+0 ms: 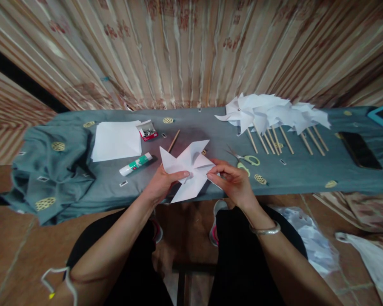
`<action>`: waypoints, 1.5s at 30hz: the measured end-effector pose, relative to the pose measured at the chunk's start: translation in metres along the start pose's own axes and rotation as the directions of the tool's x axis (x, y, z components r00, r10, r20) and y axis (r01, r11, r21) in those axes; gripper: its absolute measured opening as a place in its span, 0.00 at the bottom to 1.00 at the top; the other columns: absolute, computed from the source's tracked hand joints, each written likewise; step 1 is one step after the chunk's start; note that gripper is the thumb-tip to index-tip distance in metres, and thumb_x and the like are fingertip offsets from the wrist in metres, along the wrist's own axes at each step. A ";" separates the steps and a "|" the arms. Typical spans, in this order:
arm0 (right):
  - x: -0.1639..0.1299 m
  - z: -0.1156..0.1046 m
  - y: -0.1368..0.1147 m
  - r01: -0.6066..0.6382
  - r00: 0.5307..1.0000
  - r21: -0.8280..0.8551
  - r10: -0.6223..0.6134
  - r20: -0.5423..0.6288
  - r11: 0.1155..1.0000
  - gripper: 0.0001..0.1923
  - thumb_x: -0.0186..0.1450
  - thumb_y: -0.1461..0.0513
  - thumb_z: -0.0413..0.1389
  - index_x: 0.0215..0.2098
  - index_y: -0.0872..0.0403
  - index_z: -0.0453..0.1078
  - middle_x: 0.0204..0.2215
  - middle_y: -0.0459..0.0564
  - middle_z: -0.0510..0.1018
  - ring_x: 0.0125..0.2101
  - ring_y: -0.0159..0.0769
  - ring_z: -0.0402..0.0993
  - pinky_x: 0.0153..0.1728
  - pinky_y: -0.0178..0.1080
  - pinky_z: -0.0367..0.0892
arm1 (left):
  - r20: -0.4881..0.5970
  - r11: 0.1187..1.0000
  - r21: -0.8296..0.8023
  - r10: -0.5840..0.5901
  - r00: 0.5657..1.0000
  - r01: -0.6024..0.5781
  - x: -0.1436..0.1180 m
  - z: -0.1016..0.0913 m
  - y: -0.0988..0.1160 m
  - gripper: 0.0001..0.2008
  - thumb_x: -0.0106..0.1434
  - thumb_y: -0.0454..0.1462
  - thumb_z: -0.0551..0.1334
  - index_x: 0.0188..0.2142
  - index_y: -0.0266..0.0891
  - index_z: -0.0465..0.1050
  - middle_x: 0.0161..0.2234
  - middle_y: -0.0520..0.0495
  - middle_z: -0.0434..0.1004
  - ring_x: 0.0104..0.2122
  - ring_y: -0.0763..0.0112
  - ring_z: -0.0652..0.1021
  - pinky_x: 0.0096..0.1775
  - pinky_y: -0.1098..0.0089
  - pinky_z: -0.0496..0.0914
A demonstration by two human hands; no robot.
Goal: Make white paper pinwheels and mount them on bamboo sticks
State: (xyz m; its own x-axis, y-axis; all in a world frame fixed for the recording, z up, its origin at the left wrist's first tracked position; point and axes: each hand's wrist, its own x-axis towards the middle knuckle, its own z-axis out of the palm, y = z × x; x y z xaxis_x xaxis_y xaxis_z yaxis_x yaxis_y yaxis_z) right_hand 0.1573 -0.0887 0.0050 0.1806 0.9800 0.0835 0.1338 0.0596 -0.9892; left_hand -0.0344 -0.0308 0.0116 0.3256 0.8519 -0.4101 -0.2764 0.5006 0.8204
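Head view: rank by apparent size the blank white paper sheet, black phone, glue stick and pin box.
1. Blank white paper sheet, clearly largest.
2. Black rectangular phone.
3. White glue stick with green label.
4. Small red-and-white box of metal pins.
Glue stick and box look close; the stick is longer, the box wider.

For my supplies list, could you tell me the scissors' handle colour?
Pale green handles on the metal scissors, head view.

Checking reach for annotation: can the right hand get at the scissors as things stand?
Probably yes: the scissors lie uncovered on the cloth just beyond the right hand, but its fingers pinch the paper pinwheel.
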 end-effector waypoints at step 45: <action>0.001 0.016 -0.012 0.433 0.880 -0.615 -0.458 0.129 0.659 0.03 0.63 0.62 0.60 0.31 0.48 0.74 0.66 0.43 0.61 0.69 0.50 0.47 0.65 0.60 0.52 | -0.061 0.919 0.329 0.250 0.966 -0.217 -0.007 0.010 -0.008 0.18 0.44 0.39 0.74 0.35 0.34 0.79 0.34 0.46 0.84 0.33 0.62 0.81 0.40 0.65 0.75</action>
State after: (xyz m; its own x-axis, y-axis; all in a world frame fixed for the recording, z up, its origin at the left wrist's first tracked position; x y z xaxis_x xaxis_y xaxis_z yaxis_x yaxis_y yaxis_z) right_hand 0.1406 -0.0850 0.0151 -0.0279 0.8593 0.5108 0.7654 0.3470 -0.5420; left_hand -0.0253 -0.0422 0.0123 0.1907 0.9578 -0.2153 -0.0274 0.2244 0.9741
